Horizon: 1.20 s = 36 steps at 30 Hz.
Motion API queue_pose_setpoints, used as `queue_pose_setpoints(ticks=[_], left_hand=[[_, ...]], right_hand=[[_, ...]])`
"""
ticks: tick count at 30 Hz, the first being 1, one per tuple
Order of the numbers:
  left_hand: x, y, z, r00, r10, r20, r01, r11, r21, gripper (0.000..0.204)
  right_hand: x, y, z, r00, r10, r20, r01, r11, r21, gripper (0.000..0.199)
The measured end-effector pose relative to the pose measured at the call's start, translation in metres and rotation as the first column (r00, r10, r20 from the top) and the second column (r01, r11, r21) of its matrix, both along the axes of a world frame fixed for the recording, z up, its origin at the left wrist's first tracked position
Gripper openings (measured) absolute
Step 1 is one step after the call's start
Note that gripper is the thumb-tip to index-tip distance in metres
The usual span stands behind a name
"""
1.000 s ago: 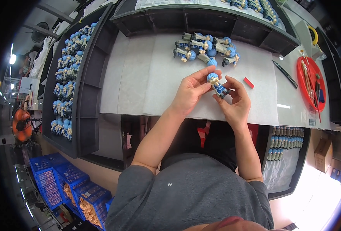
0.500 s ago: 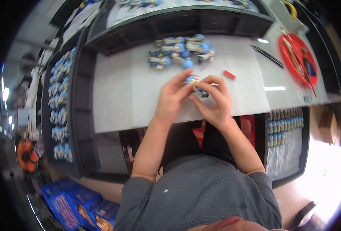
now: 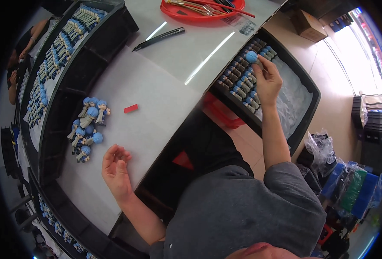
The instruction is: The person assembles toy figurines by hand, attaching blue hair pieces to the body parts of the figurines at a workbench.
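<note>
My right hand [image 3: 268,82] pinches a small blue-haired figurine [image 3: 251,57] by its body, above a black tray [image 3: 308,117] at the right. Rows of similar figurines [image 3: 243,82] lie in that tray, some showing brown-grey and some blue tops. My left hand [image 3: 116,169] hovers over the white table sheet [image 3: 156,86], its fingers loosely curled and apart, with nothing in it. Close to it lies a loose cluster of blue-haired figurines [image 3: 87,123] in pale grey and dark clothing. A small red block [image 3: 131,108] rests on the sheet beside them.
Black trays of figurines [image 3: 61,60] line the left side. A black pen-like tool [image 3: 158,39] lies on the table, and a red dish [image 3: 186,16] holds brushes. A cardboard box [image 3: 308,26] stands on the floor at the far right. Another person's arm [image 3: 36,34] shows at upper left.
My view has turned right. Both hands were together at the figurine over the table; now they are apart, and my right hand has carried it over to the right tray.
</note>
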<state>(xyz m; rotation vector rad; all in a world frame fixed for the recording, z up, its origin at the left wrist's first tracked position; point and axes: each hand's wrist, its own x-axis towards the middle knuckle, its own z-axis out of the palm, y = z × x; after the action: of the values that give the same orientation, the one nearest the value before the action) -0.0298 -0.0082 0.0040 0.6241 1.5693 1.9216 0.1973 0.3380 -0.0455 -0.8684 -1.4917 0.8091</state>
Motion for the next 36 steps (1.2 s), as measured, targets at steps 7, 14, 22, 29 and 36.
queue_pose_setpoints(ticks=[7, 14, 22, 29, 36], left_hand=[[-0.004, 0.004, 0.001, 1.0, 0.028, 0.0, -0.028, 0.998, -0.056, 0.04], [-0.006, -0.004, 0.004, 0.994, 0.103, 0.028, -0.101, 0.993, -0.054, 0.036], [0.0, 0.004, 0.006, 0.991, 0.017, 0.131, -0.014, 1.0, -0.025, 0.031], [0.006, 0.0, 0.029, 0.889, 0.033, -0.457, -0.184, 0.939, -0.291, 0.021], [-0.065, -0.029, 0.042, 0.336, -0.112, -0.935, -0.695, 0.64, -0.326, 0.037]], right_hand=[[0.116, 0.072, -0.129, 0.708, -0.214, 0.673, 0.482, 0.843, -0.238, 0.027], [0.093, 0.075, -0.145, 0.685, -0.169, 0.709, 0.395, 0.903, -0.167, 0.022], [0.14, 0.087, -0.16, 0.581, -0.034, 0.813, 0.28, 0.946, -0.161, 0.032], [0.128, 0.088, -0.143, 0.657, -0.262, 0.706, 0.318, 0.946, 0.055, 0.035], [0.087, 0.023, -0.035, 0.991, -0.134, 0.017, 0.132, 0.932, -0.338, 0.041]])
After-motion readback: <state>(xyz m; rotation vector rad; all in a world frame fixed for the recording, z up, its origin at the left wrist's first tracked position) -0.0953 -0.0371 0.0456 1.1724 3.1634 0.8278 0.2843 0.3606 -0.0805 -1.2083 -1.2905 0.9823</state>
